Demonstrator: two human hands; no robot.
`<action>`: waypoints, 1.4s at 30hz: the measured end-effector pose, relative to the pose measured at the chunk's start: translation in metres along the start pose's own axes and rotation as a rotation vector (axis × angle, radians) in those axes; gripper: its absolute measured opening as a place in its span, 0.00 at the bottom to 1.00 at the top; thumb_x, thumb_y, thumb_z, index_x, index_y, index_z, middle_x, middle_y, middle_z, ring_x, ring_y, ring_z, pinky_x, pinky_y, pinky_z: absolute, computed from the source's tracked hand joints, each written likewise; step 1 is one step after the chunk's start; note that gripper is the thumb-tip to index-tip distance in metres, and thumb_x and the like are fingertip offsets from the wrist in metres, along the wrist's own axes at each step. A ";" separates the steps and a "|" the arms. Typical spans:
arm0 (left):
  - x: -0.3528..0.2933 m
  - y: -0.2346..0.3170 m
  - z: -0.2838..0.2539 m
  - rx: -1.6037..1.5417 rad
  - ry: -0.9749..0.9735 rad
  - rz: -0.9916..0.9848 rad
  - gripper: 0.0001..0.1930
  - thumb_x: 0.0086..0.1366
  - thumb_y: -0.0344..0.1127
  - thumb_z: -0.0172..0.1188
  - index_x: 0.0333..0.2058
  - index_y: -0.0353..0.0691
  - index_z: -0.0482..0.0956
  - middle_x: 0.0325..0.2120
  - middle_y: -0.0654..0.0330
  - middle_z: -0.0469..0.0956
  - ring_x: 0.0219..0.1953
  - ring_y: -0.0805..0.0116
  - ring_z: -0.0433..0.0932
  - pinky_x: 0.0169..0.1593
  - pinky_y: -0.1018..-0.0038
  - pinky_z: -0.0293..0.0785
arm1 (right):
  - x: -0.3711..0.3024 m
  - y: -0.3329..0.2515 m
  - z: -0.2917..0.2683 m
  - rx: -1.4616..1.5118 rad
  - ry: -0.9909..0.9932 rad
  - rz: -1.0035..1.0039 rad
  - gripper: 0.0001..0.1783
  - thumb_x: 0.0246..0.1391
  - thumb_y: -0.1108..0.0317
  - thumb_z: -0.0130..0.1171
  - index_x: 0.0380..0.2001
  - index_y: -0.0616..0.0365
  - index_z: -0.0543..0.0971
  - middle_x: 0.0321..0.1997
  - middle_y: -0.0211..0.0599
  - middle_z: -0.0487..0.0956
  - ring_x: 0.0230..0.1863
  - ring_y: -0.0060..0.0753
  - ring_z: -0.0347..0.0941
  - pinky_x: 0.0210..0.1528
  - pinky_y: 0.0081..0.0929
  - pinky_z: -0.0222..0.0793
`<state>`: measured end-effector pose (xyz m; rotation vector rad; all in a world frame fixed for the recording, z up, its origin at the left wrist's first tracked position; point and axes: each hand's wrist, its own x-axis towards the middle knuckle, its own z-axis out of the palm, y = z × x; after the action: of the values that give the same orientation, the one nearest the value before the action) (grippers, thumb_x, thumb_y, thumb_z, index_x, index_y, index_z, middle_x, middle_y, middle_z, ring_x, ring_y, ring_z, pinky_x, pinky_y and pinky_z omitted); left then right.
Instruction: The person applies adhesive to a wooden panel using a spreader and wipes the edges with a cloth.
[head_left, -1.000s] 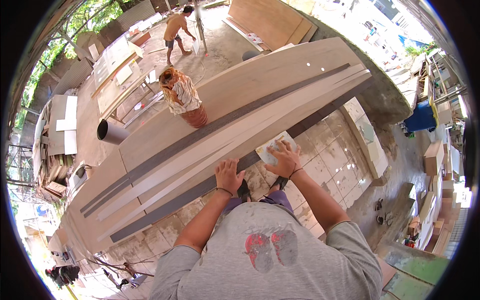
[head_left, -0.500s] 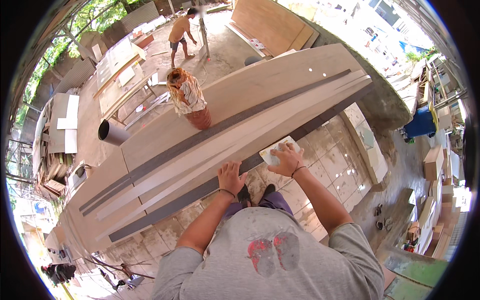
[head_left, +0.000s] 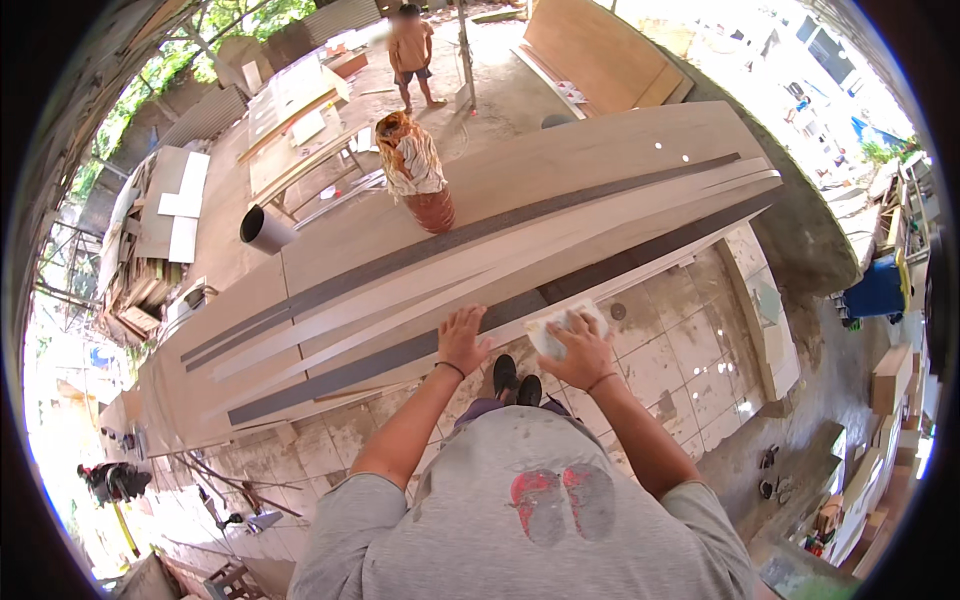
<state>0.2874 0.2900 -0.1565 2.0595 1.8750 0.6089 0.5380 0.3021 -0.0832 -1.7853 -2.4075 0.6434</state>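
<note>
A pale, roughly rectangular pad is under my right hand, whose fingers curl over it at the near edge of the long board. My left hand holds nothing; it rests with fingers apart on the near dark strip. To the right of my hands this strip looks darker. Pale strips and a second dark strip run lengthwise across the board. A reddish-brown cylindrical container, its upper part crusted with pale and brown drips, stands beyond them.
Below the board's near edge lies a stained tiled floor, with a pale ledge at the right. Behind the board are a grey open tube, a worktable, a leaning wooden panel and a standing person.
My right hand and the pad have moved slightly toward me, off the strip's edge. More of the near strip looks dark. The person behind has straightened up. The whole view has shifted.
</note>
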 end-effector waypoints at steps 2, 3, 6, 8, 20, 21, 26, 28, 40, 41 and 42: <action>-0.015 -0.011 -0.010 0.068 0.015 -0.050 0.30 0.49 0.40 0.67 0.53 0.46 0.71 0.52 0.59 0.70 0.56 0.57 0.67 0.57 0.59 0.61 | 0.012 -0.018 0.011 0.011 -0.009 -0.029 0.37 0.39 0.39 0.62 0.55 0.38 0.76 0.68 0.44 0.62 0.71 0.51 0.51 0.61 0.80 0.40; -0.026 -0.021 -0.015 0.115 0.013 -0.094 0.30 0.49 0.40 0.67 0.53 0.47 0.71 0.52 0.59 0.70 0.56 0.56 0.67 0.57 0.59 0.61 | 0.016 -0.025 0.018 0.017 -0.020 -0.053 0.39 0.40 0.39 0.61 0.57 0.38 0.74 0.69 0.43 0.60 0.72 0.52 0.49 0.61 0.81 0.39; -0.048 -0.041 -0.029 0.183 0.029 -0.152 0.29 0.51 0.39 0.66 0.54 0.46 0.71 0.53 0.60 0.71 0.57 0.56 0.67 0.58 0.60 0.61 | 0.028 -0.038 0.040 0.025 0.002 -0.068 0.39 0.42 0.40 0.61 0.60 0.37 0.71 0.71 0.40 0.58 0.73 0.49 0.45 0.61 0.81 0.39; -0.056 -0.048 -0.035 0.210 0.044 -0.159 0.28 0.51 0.39 0.66 0.53 0.46 0.72 0.53 0.60 0.71 0.57 0.56 0.67 0.58 0.60 0.61 | 0.035 -0.036 0.052 0.022 0.010 -0.071 0.39 0.42 0.40 0.61 0.60 0.37 0.71 0.71 0.40 0.57 0.73 0.49 0.45 0.61 0.81 0.39; -0.061 -0.063 -0.038 0.150 0.073 -0.092 0.19 0.53 0.38 0.64 0.46 0.45 0.79 0.50 0.62 0.74 0.54 0.58 0.69 0.56 0.60 0.65 | 0.045 -0.055 0.017 -0.018 -0.074 0.001 0.39 0.36 0.43 0.64 0.56 0.41 0.76 0.69 0.42 0.61 0.71 0.48 0.48 0.62 0.81 0.37; -0.061 -0.063 -0.038 0.160 0.075 -0.088 0.19 0.54 0.38 0.64 0.46 0.45 0.79 0.50 0.62 0.74 0.53 0.59 0.69 0.55 0.59 0.65 | 0.049 -0.057 0.017 -0.041 -0.084 0.002 0.40 0.36 0.42 0.62 0.57 0.42 0.75 0.68 0.44 0.62 0.71 0.49 0.49 0.62 0.82 0.36; -0.062 -0.066 -0.037 0.162 0.093 -0.066 0.18 0.54 0.39 0.64 0.45 0.46 0.80 0.48 0.64 0.74 0.53 0.60 0.69 0.54 0.58 0.64 | 0.049 -0.058 0.027 -0.049 -0.098 0.032 0.40 0.35 0.42 0.62 0.56 0.41 0.76 0.69 0.44 0.61 0.71 0.49 0.50 0.62 0.81 0.37; -0.065 -0.072 -0.038 0.137 0.109 -0.066 0.18 0.54 0.39 0.63 0.45 0.47 0.80 0.48 0.65 0.74 0.53 0.61 0.69 0.53 0.58 0.63 | 0.050 -0.063 0.029 -0.056 -0.097 0.014 0.40 0.35 0.42 0.61 0.56 0.41 0.76 0.69 0.44 0.61 0.71 0.50 0.50 0.62 0.81 0.37; -0.064 -0.068 -0.037 0.070 0.133 -0.061 0.17 0.54 0.40 0.63 0.44 0.47 0.82 0.47 0.66 0.76 0.52 0.61 0.69 0.55 0.58 0.61 | 0.050 -0.051 0.020 -0.092 -0.150 0.046 0.37 0.32 0.41 0.67 0.50 0.40 0.81 0.64 0.38 0.67 0.69 0.49 0.54 0.61 0.76 0.48; -0.062 -0.067 -0.037 0.059 0.129 -0.060 0.17 0.54 0.40 0.63 0.44 0.46 0.82 0.47 0.65 0.76 0.52 0.61 0.69 0.55 0.58 0.61 | 0.049 -0.052 0.018 -0.094 -0.142 0.042 0.37 0.32 0.41 0.67 0.50 0.40 0.81 0.64 0.38 0.67 0.69 0.49 0.54 0.61 0.76 0.48; -0.062 -0.068 -0.036 0.045 0.122 -0.059 0.17 0.54 0.40 0.63 0.44 0.46 0.82 0.47 0.65 0.76 0.52 0.61 0.69 0.55 0.58 0.61 | 0.045 -0.055 0.011 -0.115 -0.177 0.079 0.37 0.31 0.40 0.67 0.49 0.39 0.81 0.65 0.37 0.67 0.69 0.48 0.54 0.61 0.76 0.48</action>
<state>0.2067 0.2335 -0.1654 2.0278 2.0273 0.6977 0.4713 0.3279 -0.0813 -1.9544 -2.5470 0.7130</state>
